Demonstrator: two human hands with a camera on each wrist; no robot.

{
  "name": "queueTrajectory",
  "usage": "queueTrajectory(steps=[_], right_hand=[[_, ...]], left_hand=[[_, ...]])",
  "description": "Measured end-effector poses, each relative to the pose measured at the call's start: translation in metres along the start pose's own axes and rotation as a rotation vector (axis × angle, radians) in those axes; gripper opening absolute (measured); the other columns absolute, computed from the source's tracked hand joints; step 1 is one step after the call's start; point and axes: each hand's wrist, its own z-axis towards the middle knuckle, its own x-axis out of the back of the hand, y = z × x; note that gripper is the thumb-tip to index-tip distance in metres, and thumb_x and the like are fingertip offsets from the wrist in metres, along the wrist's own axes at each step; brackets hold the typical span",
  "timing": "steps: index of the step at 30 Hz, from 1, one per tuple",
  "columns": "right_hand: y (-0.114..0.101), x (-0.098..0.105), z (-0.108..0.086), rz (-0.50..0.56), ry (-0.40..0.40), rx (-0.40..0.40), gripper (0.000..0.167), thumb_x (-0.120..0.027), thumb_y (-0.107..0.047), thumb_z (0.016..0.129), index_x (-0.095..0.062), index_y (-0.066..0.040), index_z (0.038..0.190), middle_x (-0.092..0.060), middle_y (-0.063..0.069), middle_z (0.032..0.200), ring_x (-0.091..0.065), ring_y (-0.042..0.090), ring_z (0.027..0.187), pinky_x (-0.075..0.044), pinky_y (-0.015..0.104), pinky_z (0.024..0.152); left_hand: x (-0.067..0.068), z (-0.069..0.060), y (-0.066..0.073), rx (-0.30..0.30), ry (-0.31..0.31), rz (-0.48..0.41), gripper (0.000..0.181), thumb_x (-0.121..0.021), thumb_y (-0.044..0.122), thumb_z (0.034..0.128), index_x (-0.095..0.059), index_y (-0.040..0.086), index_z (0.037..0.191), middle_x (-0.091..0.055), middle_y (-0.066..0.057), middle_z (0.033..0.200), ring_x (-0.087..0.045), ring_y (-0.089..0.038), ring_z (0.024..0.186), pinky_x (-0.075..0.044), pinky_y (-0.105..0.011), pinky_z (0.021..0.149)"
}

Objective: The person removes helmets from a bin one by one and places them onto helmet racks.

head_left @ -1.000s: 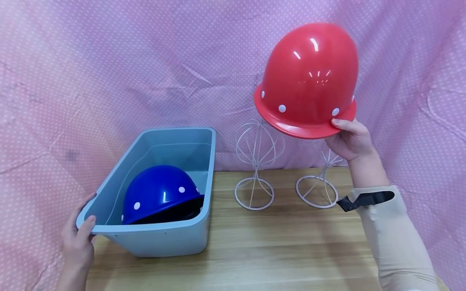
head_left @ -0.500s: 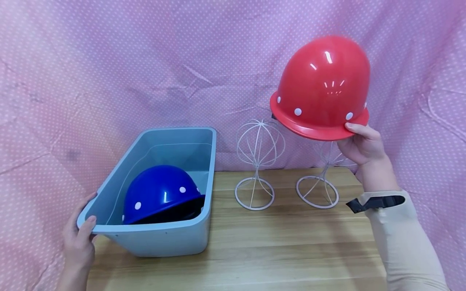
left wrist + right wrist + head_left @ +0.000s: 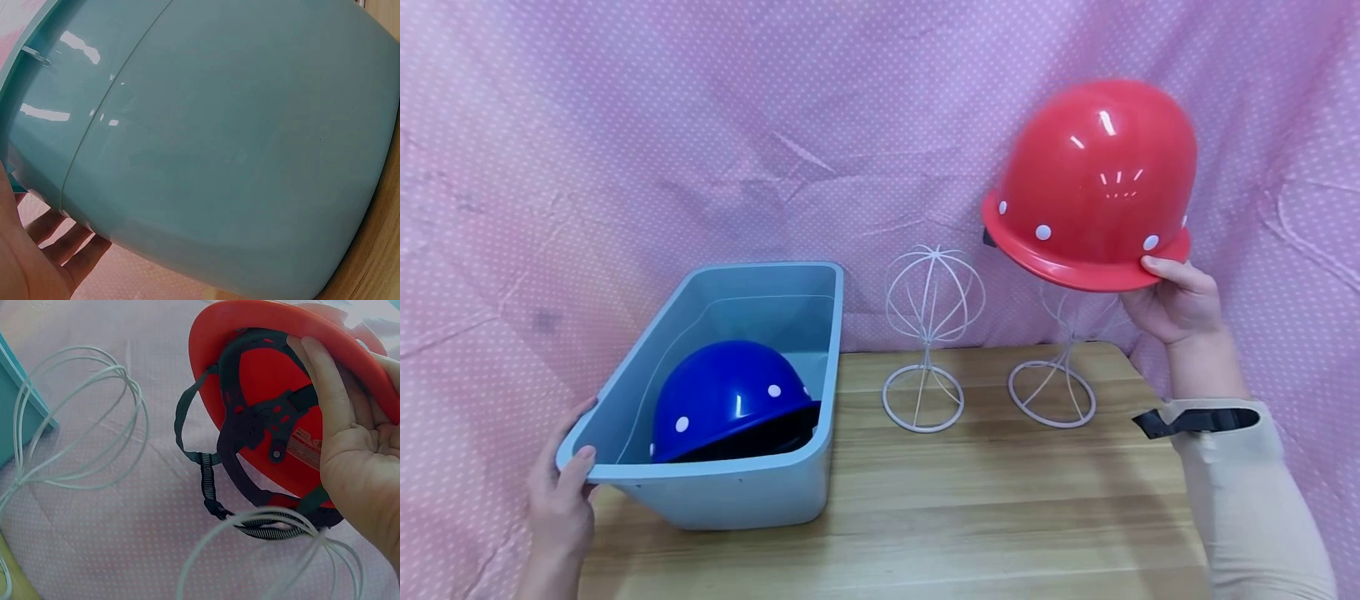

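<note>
My right hand (image 3: 1176, 304) grips a red hard hat (image 3: 1101, 183) by its brim, thumb outside and fingers inside. It is held tilted above the right white wire stand (image 3: 1056, 392), whose top it hides in the head view. Inside the hat, the right wrist view shows a dark harness (image 3: 244, 425) and a chin strap (image 3: 208, 481) hanging near the wire. My left hand (image 3: 563, 500) grips the near left corner of a blue-grey bin (image 3: 737, 496). In that bin a blue hard hat (image 3: 726, 396) lies tilted. The left wrist view shows the bin's outer wall (image 3: 219, 137) and several fingers (image 3: 65, 244).
Left of the held hat, a second white wire stand (image 3: 928, 333) stands bare between the bin and the right stand. All rest on a wooden table (image 3: 940, 517). A pink dotted cloth (image 3: 700, 150) hangs behind and at the sides.
The red hard hat has moved right and somewhat down in my right hand, from near the left stand to over the right one. My left hand and the bin stay put.
</note>
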Motion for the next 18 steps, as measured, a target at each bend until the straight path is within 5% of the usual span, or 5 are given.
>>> queueTrajectory(steps=[12, 18], right_hand=[[-0.015, 0.021, -0.017, 0.041, -0.007, 0.03, 0.056, -0.01, 0.007, 0.1, -0.046, 0.012, 0.143, -0.06, 0.027, 0.143, -0.061, 0.043, 0.134, -0.052, 0.048, 0.114], [-0.024, 0.031, -0.022, 0.05, -0.046, -0.031, 0.057, -0.012, 0.008, 0.099, -0.044, 0.012, 0.146, -0.058, 0.027, 0.147, -0.059, 0.044, 0.136, -0.052, 0.05, 0.114]], left_hand=[[-0.002, -0.001, 0.001, 0.004, 0.009, -0.012, 0.055, -0.052, 0.007, 0.0984, -0.058, 0.01, 0.153, -0.058, 0.001, 0.14, -0.059, -0.011, 0.118, -0.057, -0.01, 0.078], [-0.002, -0.002, 0.0, 0.01, 0.009, -0.002, 0.054, -0.052, 0.008, 0.0989, -0.058, 0.01, 0.153, -0.059, 0.003, 0.139, -0.06, -0.01, 0.117, -0.057, -0.01, 0.078]])
